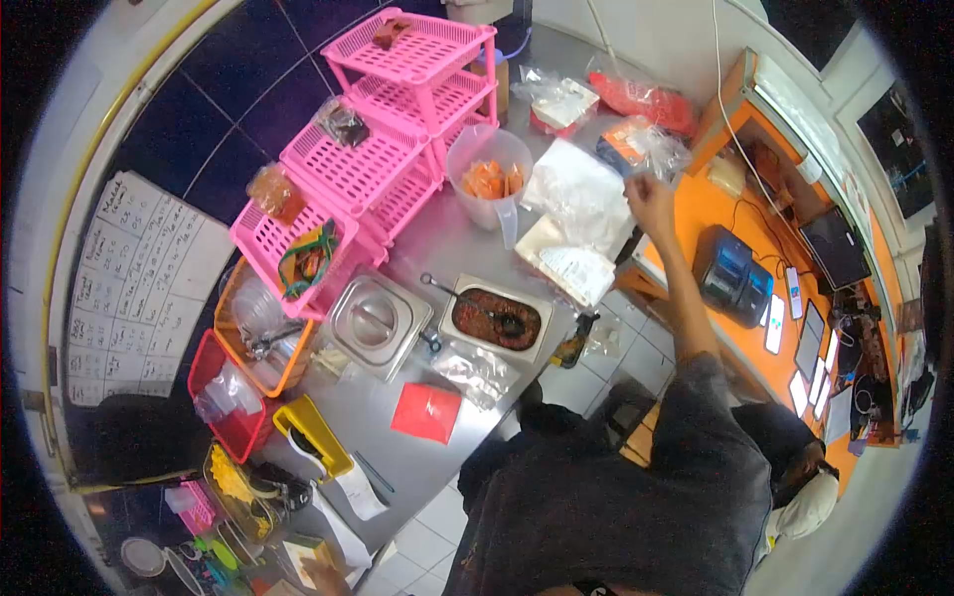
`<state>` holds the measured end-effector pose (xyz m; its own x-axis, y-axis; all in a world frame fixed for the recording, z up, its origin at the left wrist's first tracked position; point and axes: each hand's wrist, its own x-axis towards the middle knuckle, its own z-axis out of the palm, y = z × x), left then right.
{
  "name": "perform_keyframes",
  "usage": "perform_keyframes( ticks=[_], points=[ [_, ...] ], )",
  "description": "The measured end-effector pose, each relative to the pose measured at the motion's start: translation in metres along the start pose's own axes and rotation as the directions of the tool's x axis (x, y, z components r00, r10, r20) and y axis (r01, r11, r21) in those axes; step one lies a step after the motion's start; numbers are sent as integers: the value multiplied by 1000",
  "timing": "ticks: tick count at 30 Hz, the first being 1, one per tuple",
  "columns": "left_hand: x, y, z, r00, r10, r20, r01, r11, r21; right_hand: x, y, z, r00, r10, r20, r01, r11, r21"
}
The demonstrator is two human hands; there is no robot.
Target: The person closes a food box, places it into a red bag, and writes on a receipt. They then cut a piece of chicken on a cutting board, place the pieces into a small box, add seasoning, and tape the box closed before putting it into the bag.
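Observation:
My right hand (651, 206) reaches over the far end of the steel counter, its fingers pinched together. Whatever they hold, if anything, is too small to make out. Beneath and beside it lie white plastic packs (574, 179) and a clear-wrapped pack (636, 142) with orange and dark blue. At the bottom edge, what looks like my left hand (323, 576) shows only in part, at a pale box (306, 552); its fingers are mostly hidden. Left of the white packs stands a measuring jug (489, 174) with orange pieces inside.
Pink tiered baskets (338, 159) stand along the wall. A steel pan (497, 320) of red-brown sauce holds a ladle, beside a lidded pan (376, 323). A red packet (425, 412) lies near the counter edge. Right, an orange desk carries a printer (733, 276) and phones; a person in a white cap (805, 512) is close.

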<state>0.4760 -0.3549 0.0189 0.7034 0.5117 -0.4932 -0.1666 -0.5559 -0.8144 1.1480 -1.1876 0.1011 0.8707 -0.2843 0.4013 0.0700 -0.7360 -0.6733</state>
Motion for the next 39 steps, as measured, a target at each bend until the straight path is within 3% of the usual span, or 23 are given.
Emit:
perform_keyframes(
  ticks=[1, 2, 6, 9, 13, 15, 16, 18, 20, 22, 27, 29, 31, 34, 39],
  points=[
    [0, 6, -19, 955, -295, 14, 196, 598, -777, 26, 6, 2, 1000, -7, -8, 7, 1000, 7],
    [-2, 4, -57, 936, -352, -13, 183, 518, -836, 52, 10, 3, 998, -52, -44, 48, 995, -86],
    [17, 2, -194, 906, -390, -163, 74, 526, -848, 173, 60, 39, 969, -237, -74, 200, 921, -334],
    [34, 14, -289, 907, -345, -242, -22, 535, -845, 256, 87, 95, 933, -344, -104, 306, 913, -271],
    [61, 35, -390, 916, -255, -309, -131, 538, -833, 340, 124, 161, 955, -287, -80, 273, 950, -150],
    [73, 45, -423, 922, -212, -325, -167, 540, -825, 369, 173, 191, 990, -106, 93, 137, 874, -465],
    [80, 48, -437, 925, -195, -327, -176, 542, -822, 366, 171, 193, 991, -99, 89, 129, 881, -456],
    [92, 54, -458, 929, -162, -333, -196, 548, -813, 351, 172, 181, 975, 216, -53, -212, 833, -512],
    [104, 56, -475, 931, -127, -343, -219, 557, -801, 339, 164, 165, 965, 259, -35, -236, 807, -541],
    [112, 59, -488, 933, -95, -346, -236, 566, -790, 336, 176, 168, 952, 306, -8, -254, 775, -579],
    [127, 66, -510, 927, -31, -375, -292, 567, -770, 345, 198, 169, 969, 246, 25, -158, 693, -703],
    [132, 69, -516, 922, -10, -387, -314, 564, -764, 341, 199, 163, 973, 230, 11, -166, 735, -658],
    [135, 71, -519, 915, 9, -403, -340, 556, -759, 334, 181, 151, 938, 338, 80, -192, 697, -691],
    [137, 75, -522, 909, 28, -415, -366, 530, -765, 335, 188, 155, 930, 358, 86, -200, 687, -698],
    [139, 82, -519, 900, 70, -431, -409, 477, -778, 334, 205, 162, 957, 251, 148, -92, 741, -666]
  ],
)
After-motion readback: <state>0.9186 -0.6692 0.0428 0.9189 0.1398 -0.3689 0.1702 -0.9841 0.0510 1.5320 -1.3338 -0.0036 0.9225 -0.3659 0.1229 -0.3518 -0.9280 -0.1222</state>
